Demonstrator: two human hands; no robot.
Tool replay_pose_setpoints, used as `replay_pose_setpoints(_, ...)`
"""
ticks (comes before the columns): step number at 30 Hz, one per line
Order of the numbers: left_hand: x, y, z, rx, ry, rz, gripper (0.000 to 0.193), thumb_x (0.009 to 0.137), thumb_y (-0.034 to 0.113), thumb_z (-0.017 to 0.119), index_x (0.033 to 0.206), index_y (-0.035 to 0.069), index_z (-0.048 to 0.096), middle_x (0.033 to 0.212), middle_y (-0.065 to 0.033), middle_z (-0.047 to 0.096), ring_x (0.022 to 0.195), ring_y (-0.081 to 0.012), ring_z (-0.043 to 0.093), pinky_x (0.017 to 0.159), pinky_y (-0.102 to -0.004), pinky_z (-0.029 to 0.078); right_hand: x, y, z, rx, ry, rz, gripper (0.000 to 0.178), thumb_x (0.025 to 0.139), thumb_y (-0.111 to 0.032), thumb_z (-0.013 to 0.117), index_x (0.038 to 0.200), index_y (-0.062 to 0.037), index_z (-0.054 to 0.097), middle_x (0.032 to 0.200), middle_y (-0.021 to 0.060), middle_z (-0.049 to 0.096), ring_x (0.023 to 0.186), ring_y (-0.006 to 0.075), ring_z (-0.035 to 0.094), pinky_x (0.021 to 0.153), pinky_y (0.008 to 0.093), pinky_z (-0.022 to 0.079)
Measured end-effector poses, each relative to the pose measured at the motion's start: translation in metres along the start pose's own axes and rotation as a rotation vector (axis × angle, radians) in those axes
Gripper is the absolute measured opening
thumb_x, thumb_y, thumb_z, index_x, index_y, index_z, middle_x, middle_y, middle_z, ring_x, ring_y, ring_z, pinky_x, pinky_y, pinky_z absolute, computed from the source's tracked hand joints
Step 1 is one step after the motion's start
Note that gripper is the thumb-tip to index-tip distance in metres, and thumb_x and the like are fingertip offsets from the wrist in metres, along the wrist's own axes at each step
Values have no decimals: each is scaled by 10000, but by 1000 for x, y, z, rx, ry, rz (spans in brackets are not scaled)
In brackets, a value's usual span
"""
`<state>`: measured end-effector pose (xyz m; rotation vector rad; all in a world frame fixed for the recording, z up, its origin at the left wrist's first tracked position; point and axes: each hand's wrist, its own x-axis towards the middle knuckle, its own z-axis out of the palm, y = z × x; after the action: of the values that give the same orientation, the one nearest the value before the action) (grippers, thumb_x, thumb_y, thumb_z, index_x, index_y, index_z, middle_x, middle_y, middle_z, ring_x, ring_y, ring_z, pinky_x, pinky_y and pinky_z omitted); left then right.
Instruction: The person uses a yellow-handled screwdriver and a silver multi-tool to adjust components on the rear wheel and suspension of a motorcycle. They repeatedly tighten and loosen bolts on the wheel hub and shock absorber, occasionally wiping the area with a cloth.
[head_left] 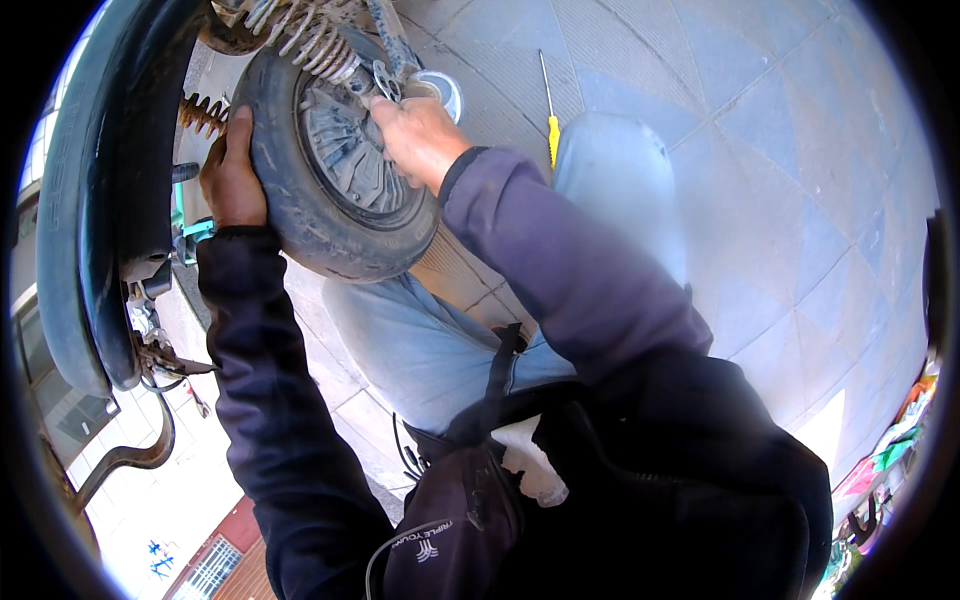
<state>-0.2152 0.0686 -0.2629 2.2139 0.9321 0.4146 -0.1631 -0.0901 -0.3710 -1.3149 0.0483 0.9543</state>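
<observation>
A dusty scooter-type wheel with a black tire (345, 250) and a finned grey hub (350, 165) stands in front of me. My left hand (234, 178) grips the tire's left side, thumb up along the tread. My right hand (423, 140) is closed at the upper right of the hub, by the lower end of the shock absorber spring (325, 55). A small silver metal piece (386, 82) shows beside its thumb and forefinger. What the curled fingers hold is mostly hidden. A round silver-rimmed part (445, 92) lies just beyond that hand.
On the paving (760, 170), right of the wheel, lies a screwdriver with a yellow handle (553, 140), near my bent knee (620, 180). The vehicle's dark body panel (90, 200) rises at the left. A rusty spring (203, 113) is beside my left hand.
</observation>
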Motion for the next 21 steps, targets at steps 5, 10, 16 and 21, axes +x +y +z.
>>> replay_pose_setpoints(5,3,-1,0,-65,-13,-10,528,892,384,563,1137,-82,596,1073,-139,634,932,-189,577,884,-285,423,-9,-16,-5,-126,-70,-50,521,905,-372,448,803,118,595,697,228,601,499,319,598,545,390,499)
replay_pose_setpoints(10,1,2,-1,13,-11,0,517,894,377,563,1132,-81,600,1075,-137,634,929,-185,581,876,-283,430,-17,-22,-6,-98,-145,9,466,880,-294,472,823,158,571,616,198,570,473,298,576,541,378,499)
replay_pose_setpoints(16,4,0,0,-41,-14,-33,533,884,399,567,1117,-80,605,1037,-138,642,889,-190,585,851,-289,442,-16,-24,-13,-127,-64,-23,410,839,-253,502,792,146,588,648,209,588,470,291,575,548,393,494)
replay_pose_setpoints(21,5,0,-3,-56,-35,-34,508,897,368,561,1140,-77,595,1054,-121,641,896,-172,588,855,-279,442,-14,-17,-14,-219,-67,-148,421,826,-280,495,727,110,619,800,305,616,680,360,625,677,429,485)
